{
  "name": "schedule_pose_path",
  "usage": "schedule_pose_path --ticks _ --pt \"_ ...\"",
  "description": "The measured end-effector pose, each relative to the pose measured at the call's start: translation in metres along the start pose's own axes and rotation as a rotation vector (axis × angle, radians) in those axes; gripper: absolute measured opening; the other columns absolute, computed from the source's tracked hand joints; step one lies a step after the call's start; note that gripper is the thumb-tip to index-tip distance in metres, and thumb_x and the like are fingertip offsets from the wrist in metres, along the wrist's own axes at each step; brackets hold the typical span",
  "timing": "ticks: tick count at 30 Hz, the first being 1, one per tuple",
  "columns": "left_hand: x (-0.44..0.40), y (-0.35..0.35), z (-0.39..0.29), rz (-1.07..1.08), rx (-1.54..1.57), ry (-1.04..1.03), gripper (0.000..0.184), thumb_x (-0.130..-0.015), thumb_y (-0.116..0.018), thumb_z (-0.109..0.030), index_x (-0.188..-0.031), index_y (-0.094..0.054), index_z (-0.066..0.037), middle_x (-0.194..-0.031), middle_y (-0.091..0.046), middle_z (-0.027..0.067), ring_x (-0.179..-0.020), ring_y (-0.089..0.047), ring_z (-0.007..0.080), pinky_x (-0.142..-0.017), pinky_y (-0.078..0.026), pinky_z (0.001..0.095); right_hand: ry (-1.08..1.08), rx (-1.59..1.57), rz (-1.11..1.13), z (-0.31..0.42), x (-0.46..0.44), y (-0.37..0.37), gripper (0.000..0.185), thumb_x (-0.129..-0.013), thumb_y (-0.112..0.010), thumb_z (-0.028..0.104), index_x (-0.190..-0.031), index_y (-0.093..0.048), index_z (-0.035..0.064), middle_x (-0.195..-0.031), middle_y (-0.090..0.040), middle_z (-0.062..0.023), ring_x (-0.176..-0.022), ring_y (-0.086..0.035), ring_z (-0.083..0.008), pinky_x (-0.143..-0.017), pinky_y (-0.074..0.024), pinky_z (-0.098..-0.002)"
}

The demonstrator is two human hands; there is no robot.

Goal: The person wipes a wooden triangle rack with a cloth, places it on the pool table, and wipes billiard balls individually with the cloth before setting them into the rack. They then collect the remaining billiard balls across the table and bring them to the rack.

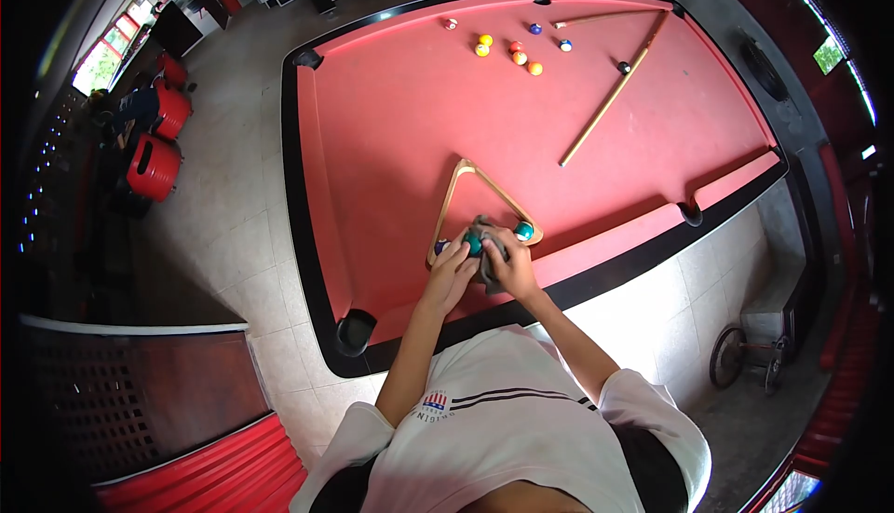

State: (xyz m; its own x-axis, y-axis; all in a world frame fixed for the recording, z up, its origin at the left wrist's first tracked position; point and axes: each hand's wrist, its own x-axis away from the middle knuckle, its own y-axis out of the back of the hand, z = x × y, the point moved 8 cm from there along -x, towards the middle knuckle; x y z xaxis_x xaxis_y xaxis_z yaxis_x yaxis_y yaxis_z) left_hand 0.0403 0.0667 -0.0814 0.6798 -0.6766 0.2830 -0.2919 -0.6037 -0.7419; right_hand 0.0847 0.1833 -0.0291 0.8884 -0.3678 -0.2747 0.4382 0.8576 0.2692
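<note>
My left hand closes its fingers on a green billiard ball in front of me. Against that ball, my right hand presses a crumpled grey cloth. Both hands are over the near side of a wooden triangle rack lying on the pink cloth of the pool table. Inside the rack's right corner is a green-and-white ball. A dark ball, partly hidden by my left fingers, sits at its left corner.
Toward the far side lie several loose balls, among them a yellow ball, an orange ball and a black ball. A cue stick crosses the right half, and another cue lies behind. A corner pocket opens at near left.
</note>
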Motion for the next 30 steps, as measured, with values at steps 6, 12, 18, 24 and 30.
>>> schedule_pose_path --ticks 6,12,18,24,30 --pt "-0.003 0.016 0.002 -0.179 -0.377 -0.106 0.037 -0.093 -0.063 -0.013 -0.126 -0.052 -0.002 -0.111 -0.061 0.0061 -0.098 -0.060 0.0133 -0.086 -0.048 0.0261 -0.084 -0.176 0.069 -0.016 0.008 -0.007 0.024 -0.096 -0.056 0.011 -0.115 -0.062 -0.0022 -0.114 -0.064 -0.0141 -0.109 -0.059 -0.0262 -0.095 -0.0437 -0.0319" --pt "0.011 -0.006 -0.014 -0.388 -1.041 -0.506 0.038 -0.083 -0.073 -0.010 -0.116 -0.055 -0.002 -0.102 -0.058 0.0102 -0.097 -0.057 0.0174 -0.086 -0.046 0.0298 -0.691 -0.921 0.056 -0.059 0.026 -0.026 0.030 -0.100 -0.049 0.024 -0.115 -0.060 0.0006 -0.105 -0.065 -0.0097 -0.096 -0.062 -0.0176 -0.086 -0.0496 -0.0302" --pt "-0.002 -0.005 -0.009 -0.169 -1.179 -0.472 0.037 -0.085 -0.063 -0.005 -0.120 -0.053 0.001 -0.113 -0.059 0.0200 -0.104 -0.058 0.0293 -0.092 -0.044 0.0369 -0.761 -0.831 0.093 -0.068 0.031 -0.027 0.034 -0.100 -0.045 0.026 -0.118 -0.059 0.0006 -0.112 -0.062 -0.0115 -0.103 -0.060 -0.0201 -0.091 -0.0465 -0.0319" --pt "-0.022 0.044 0.029 -0.156 -0.508 0.079 0.026 -0.095 -0.051 -0.004 -0.120 -0.053 -0.001 -0.111 -0.059 0.0107 -0.101 -0.058 0.0219 -0.091 -0.046 0.0361 -0.138 -0.170 0.211 -0.003 0.006 -0.013 0.029 -0.098 -0.052 0.015 -0.119 -0.059 -0.0016 -0.116 -0.060 -0.0169 -0.112 -0.056 -0.0288 -0.099 -0.0403 -0.0353" --pt "-0.007 0.010 0.017 0.042 -0.087 0.081 0.027 -0.102 -0.045 -0.017 -0.123 -0.054 -0.003 -0.121 -0.054 0.0048 -0.115 -0.051 0.0145 -0.101 -0.042 0.0352 -0.116 -0.134 0.233 -0.017 -0.002 -0.002 0.027 -0.097 -0.051 0.014 -0.118 -0.060 -0.0022 -0.113 -0.061 -0.0166 -0.107 -0.059 -0.0277 -0.093 -0.0440 -0.0359"
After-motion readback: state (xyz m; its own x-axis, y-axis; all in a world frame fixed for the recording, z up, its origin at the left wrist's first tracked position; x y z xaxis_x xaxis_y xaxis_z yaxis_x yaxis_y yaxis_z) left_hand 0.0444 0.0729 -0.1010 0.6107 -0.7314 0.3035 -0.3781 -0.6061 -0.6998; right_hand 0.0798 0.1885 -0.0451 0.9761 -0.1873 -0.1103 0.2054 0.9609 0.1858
